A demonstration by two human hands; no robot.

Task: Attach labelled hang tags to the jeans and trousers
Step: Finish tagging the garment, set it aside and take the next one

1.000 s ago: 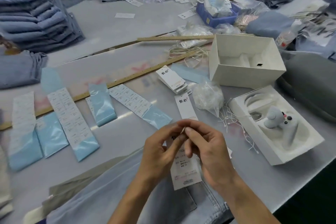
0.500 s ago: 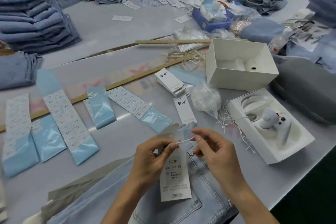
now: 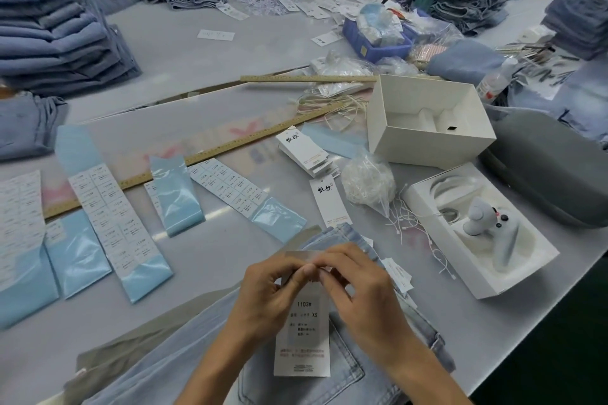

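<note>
Now, both hands fingertips together, pinching hang tag top, prob. its string, over jeans.

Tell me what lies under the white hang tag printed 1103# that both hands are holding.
Under the white hang tag lie light blue denim jeans, back pocket showing. The left hand and right hand pinch the tag's top, hiding its hole, any string and the waistband there.

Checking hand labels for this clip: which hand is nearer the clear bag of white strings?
Right. The right hand sits below the bag of strings, slightly left of it; the left hand lies farther left. Both pinch the top of the hang tag.
</note>
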